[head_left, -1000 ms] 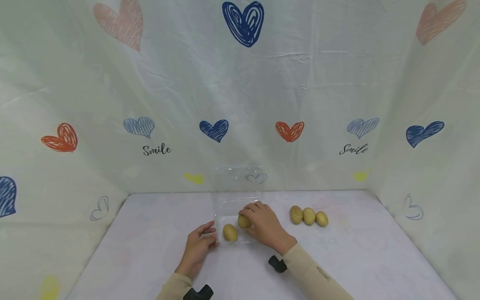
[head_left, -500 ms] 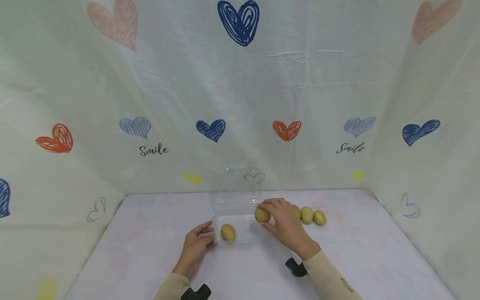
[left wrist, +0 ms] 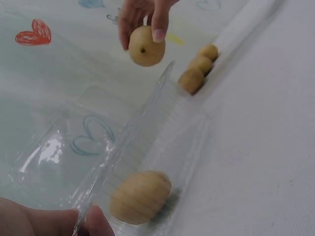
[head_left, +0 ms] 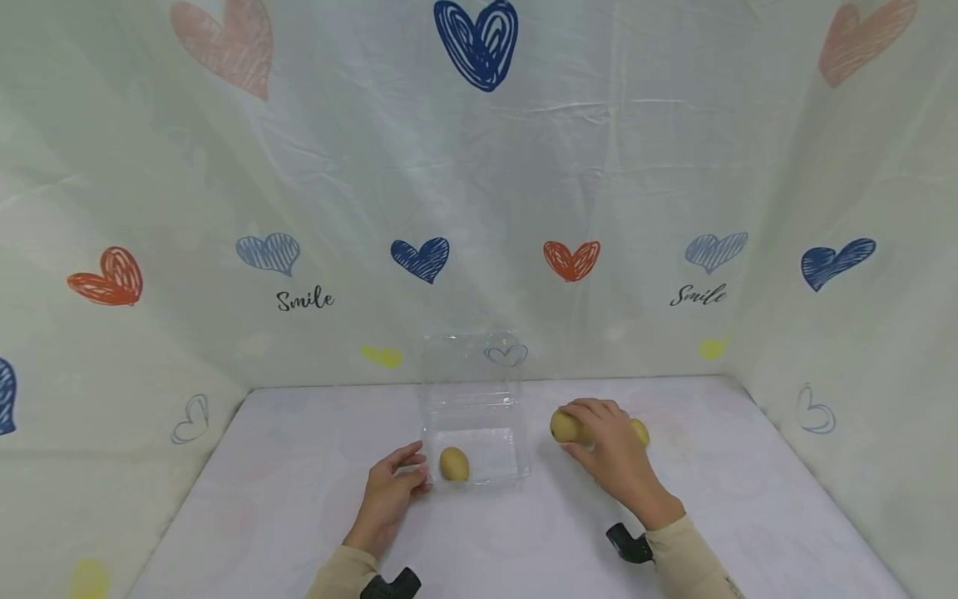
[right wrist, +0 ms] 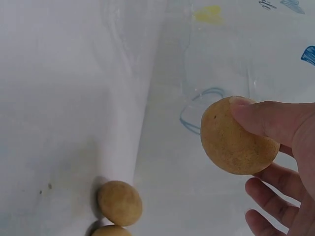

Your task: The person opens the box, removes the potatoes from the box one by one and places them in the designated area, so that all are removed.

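My right hand (head_left: 617, 457) holds a round potato (head_left: 565, 426) between thumb and fingers, to the right of the clear plastic container (head_left: 490, 453). In the left wrist view this potato is raised above the row. The container stands with its hinged lid (head_left: 456, 362) up at the back. Inside it, at the front left, lies another potato (head_left: 453, 464). My left hand (head_left: 387, 499) is at the container's left side, and the left wrist view shows thumb and finger pinching its rim (left wrist: 79, 223).
A row of three potatoes (left wrist: 201, 65) lies on the white table (head_left: 733, 499), mostly hidden behind my right hand in the head view. A white curtain (head_left: 629, 166) with printed hearts hangs behind the table.
My right hand has lifted the potato out of the container and carried it right, towards the row. The left hand stays at the container's side.
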`<state>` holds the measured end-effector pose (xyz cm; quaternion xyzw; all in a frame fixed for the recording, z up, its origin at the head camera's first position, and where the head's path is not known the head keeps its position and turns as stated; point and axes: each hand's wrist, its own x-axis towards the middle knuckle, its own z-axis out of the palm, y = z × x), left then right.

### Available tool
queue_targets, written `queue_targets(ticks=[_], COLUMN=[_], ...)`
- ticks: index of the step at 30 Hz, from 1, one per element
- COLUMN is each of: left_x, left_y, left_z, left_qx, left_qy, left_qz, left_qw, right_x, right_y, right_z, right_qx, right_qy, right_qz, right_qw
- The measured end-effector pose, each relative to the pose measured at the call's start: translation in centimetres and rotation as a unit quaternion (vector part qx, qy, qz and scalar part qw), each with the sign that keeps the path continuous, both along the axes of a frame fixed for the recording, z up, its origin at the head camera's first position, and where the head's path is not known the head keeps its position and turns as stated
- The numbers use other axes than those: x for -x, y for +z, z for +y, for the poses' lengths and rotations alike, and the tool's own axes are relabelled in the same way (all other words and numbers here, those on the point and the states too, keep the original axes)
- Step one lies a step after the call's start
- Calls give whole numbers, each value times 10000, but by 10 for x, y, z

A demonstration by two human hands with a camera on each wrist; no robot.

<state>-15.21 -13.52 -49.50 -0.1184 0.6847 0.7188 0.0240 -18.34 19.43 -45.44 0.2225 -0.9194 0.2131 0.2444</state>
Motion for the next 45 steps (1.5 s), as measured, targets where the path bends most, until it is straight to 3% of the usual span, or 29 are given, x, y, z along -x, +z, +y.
queue_targets(ticks=[14,33,45], left_x=[0,-1,-1], left_y=[-2,-1,-1], left_z=[0,1,0], left_qx=[-67,-4,3], left_qy=[-24,27,18], left_qz=[70,0,7], left_qw=[10000,10000,10000], right_x=[-12,-19,-20], right_y=[-19,-46,-52], right_z=[31,43,47], right_qx=[-74,-340,-357], right_qy=[-225,-456,-474], right_qz=[299,-472,-419], right_qw=[9993,9973,9974])
